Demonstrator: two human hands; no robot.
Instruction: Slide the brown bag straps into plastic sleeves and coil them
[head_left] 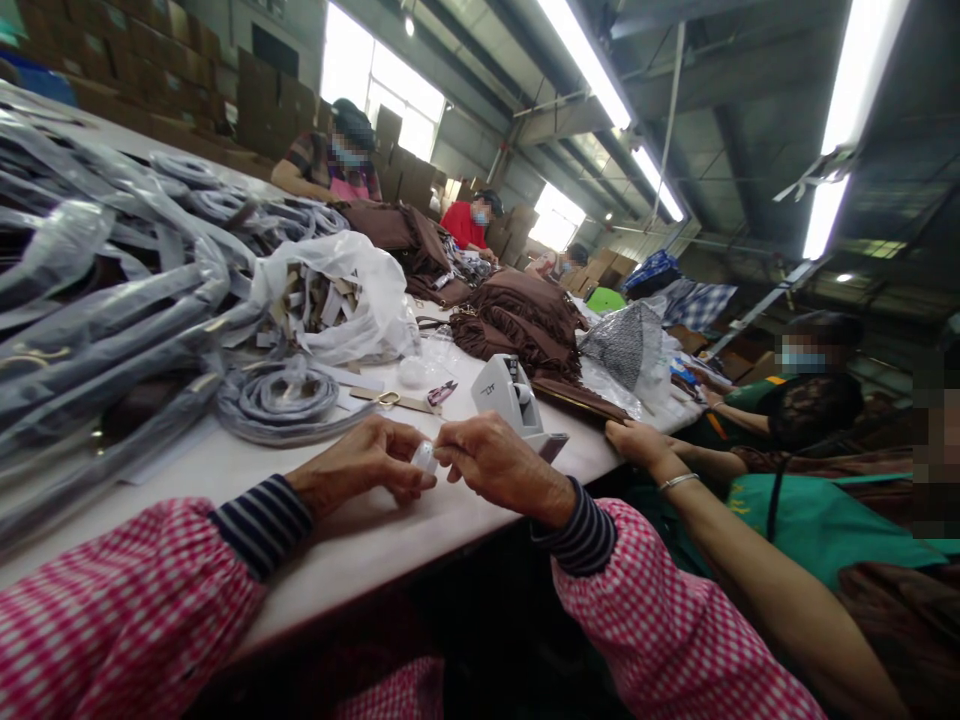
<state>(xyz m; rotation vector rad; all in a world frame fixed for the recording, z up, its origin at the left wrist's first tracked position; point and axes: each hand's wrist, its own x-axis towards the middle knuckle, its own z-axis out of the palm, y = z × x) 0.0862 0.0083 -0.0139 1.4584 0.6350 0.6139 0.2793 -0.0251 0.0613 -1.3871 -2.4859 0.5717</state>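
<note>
Near the table's front edge, my left hand (375,462) is closed on a small white translucent object (425,457), held between thumb and fingers. Against its right side, my right hand (491,462) pinches with bent fingers; what its fingertips grip is too small to make out. Just behind my right hand stands a grey-white tape dispenser (504,392). A coiled strap in clear plastic (281,400) lies beyond my left hand. Between the coil and the dispenser are a flat strap with a gold clasp (388,398) and small purple clippers (442,392).
Plastic-wrapped straps (112,290) cover the white table (360,560) at left. A white bag of scraps (337,300) and brown fabric bags (517,320) lie farther back. A co-worker's arm (720,520) reaches to the table at right. Other people work around it.
</note>
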